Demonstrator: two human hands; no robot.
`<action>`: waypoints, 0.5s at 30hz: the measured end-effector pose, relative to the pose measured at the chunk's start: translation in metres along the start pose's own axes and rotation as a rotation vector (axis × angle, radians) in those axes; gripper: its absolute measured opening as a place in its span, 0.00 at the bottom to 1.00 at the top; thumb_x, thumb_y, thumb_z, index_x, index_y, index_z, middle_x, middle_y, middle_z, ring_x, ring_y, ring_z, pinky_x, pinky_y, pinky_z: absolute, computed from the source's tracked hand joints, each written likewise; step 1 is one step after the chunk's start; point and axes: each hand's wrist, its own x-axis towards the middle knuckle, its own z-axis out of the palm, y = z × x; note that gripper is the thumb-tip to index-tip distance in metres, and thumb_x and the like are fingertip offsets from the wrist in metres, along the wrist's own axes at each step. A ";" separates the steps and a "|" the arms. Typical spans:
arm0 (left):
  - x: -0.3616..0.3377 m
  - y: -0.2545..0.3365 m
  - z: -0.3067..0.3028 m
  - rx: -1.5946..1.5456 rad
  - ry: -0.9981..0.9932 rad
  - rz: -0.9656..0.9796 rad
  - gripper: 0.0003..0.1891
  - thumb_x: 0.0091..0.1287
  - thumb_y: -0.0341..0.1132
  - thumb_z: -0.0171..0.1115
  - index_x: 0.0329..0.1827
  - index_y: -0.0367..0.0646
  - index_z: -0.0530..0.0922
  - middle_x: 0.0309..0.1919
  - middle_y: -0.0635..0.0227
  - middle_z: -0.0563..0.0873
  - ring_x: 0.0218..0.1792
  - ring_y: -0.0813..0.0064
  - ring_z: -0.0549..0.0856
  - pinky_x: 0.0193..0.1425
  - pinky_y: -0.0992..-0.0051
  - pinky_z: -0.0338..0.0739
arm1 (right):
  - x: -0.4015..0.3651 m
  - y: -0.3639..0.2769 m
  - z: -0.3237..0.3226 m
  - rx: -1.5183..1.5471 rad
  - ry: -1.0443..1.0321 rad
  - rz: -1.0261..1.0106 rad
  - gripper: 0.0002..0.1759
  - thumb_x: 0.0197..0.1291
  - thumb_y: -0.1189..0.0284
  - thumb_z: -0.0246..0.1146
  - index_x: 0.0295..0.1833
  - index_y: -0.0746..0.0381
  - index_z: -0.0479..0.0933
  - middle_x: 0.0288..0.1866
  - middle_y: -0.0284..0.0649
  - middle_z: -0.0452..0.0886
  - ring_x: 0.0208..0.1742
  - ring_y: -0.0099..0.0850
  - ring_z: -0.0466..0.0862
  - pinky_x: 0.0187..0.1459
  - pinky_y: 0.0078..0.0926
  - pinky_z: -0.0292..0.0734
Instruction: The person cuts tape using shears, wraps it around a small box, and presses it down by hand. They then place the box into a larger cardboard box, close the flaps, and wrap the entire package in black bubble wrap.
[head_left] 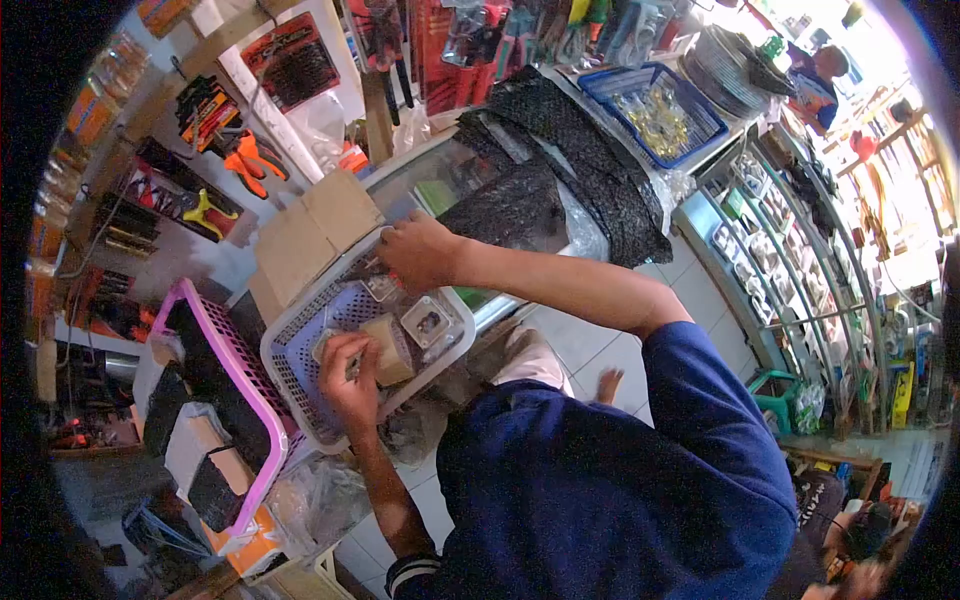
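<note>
A pale grey plastic basket (458,352) stands before me on the counter. My left hand (350,372) is over its near side, fingers curled together; what they hold, if anything, is too blurred to name. At the far rim my right hand (420,252) is closed in a fist, its fingertips hidden from view. Just under it lies a small whitish and metallic piece (380,286). Between the hands are a brown tape-like roll (388,352) and a square white fitting (430,322) with a dark centre.
A pink basket (270,420) with dark and boxed goods stands left of the grey one. Behind are a cardboard box (315,230), black bubble wrap (590,150) and a blue basket (655,115) of brassy parts. Tools hang on the wall. Other people are at the right edges.
</note>
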 end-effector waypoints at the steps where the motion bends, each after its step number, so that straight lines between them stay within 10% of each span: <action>1: -0.002 0.000 0.000 0.004 0.002 0.001 0.06 0.63 0.25 0.75 0.39 0.37 0.85 0.42 0.58 0.89 0.46 0.63 0.88 0.55 0.65 0.81 | -0.002 -0.001 -0.001 -0.018 0.001 -0.018 0.26 0.47 0.54 0.75 0.50 0.56 0.86 0.46 0.42 0.87 0.52 0.40 0.88 0.54 0.41 0.76; 15: -0.001 0.005 0.002 0.006 0.034 0.006 0.05 0.63 0.24 0.74 0.39 0.35 0.86 0.40 0.61 0.90 0.43 0.65 0.89 0.50 0.70 0.82 | -0.003 0.000 0.006 0.015 0.019 0.009 0.16 0.54 0.62 0.72 0.46 0.58 0.84 0.46 0.47 0.85 0.48 0.43 0.88 0.49 0.43 0.85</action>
